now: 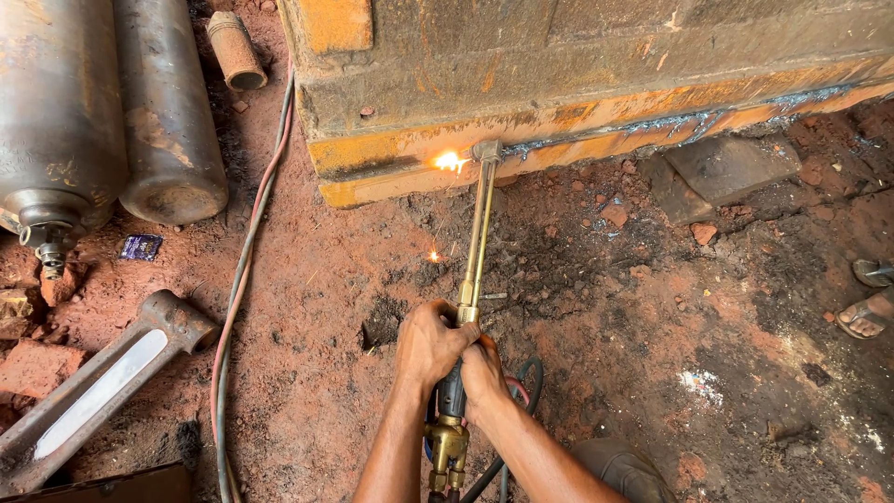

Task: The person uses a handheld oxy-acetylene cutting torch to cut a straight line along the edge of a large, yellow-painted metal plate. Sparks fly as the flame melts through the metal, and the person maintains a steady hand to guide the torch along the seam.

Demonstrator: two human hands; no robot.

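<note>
Small blue packet (141,247) on red dirt beside grey gas cylinders (112,102), left hand (430,343) and right hand (484,373) both gripping brass cutting torch (477,233), flame on orange steel beam (596,130), hoses (244,270) alongside

Bare forearms (no sleeves, gloves)

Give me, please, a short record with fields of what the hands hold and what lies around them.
left hand: grips the cutting torch handle
right hand: wraps the handle just behind
flame: at the torch tip, on the orange steel beam
sparks: on the red dirt ground
gas cylinders: lying at upper left
hoses: run along the ground beside them
</note>
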